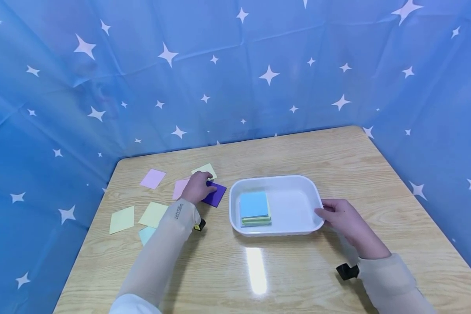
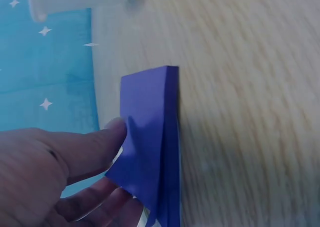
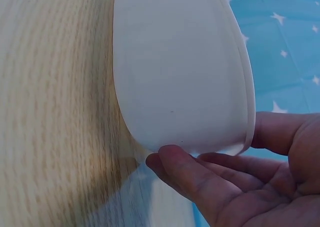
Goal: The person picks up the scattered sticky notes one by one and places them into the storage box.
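Note:
In the head view my left hand [image 1: 196,186] is at a dark purple pad of sticky notes [image 1: 217,194], left of the white plastic tray [image 1: 294,232]. The left wrist view shows the thumb on the top of the purple pad [image 2: 142,102] and the other fingers at its lower corner, where a sheet edge stands apart. My right hand [image 1: 339,216] grips the tray's right end, thumb over the rim and fingers against the outer wall [image 3: 185,77]. Inside the tray, at its left, lies a stack of sticky notes [image 1: 254,205], blue on top with green and yellow below.
Loose notes lie left on the wooden table [image 1: 298,279]: two pink notes [image 1: 153,179], several pale yellow notes [image 1: 122,220] and a mint note [image 1: 145,234] partly under the left forearm. A blue starred curtain [image 1: 227,74] hangs behind the table and at both sides.

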`<action>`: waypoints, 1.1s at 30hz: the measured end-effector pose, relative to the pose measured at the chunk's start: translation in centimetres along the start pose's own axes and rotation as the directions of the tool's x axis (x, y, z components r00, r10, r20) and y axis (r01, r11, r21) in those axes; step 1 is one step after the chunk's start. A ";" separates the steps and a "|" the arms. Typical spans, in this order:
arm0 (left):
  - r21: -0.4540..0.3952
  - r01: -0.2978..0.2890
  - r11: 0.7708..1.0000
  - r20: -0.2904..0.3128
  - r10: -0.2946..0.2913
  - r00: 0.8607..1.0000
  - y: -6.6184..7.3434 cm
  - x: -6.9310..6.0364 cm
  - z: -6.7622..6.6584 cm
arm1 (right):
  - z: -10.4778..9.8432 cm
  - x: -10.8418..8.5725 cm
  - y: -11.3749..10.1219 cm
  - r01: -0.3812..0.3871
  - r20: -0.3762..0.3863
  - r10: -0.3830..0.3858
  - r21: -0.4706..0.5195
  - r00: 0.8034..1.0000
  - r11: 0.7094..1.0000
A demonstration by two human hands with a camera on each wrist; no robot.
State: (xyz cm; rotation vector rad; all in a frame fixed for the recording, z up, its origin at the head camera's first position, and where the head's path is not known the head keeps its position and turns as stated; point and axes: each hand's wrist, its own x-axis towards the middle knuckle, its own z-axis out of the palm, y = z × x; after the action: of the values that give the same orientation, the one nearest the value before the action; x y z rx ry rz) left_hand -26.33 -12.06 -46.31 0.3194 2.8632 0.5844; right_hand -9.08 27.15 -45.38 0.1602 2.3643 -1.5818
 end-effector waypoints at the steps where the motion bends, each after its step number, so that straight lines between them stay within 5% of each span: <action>1: 0.009 0.001 1.000 0.011 -0.001 1.000 0.0 0.1 0.0 | 0.0 0.0 0.0 0.001 0.002 -0.001 0.001 1.000 1.000; 13: -0.028 0.030 0.999 0.060 -0.028 0.998 -1.1 1.3 -0.4 | 0.3 -0.2 -0.5 0.004 0.002 -0.004 0.007 1.000 1.000; 20: -0.053 0.083 0.995 0.062 -0.079 0.995 -1.2 0.9 -0.7 | 0.3 -0.1 -0.1 -0.009 0.004 0.009 0.001 1.000 1.000; 33: -0.091 0.098 0.991 0.104 -0.088 0.991 -2.0 0.1 -0.7 | 0.1 -0.1 0.1 -0.014 -0.008 0.014 -0.006 1.000 1.000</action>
State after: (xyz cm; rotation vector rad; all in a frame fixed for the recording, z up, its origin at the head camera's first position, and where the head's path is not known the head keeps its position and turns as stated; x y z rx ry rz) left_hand -26.89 -14.07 -46.51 0.1925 2.7268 0.6655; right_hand -8.91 27.09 -45.52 0.1819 2.3684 -1.5702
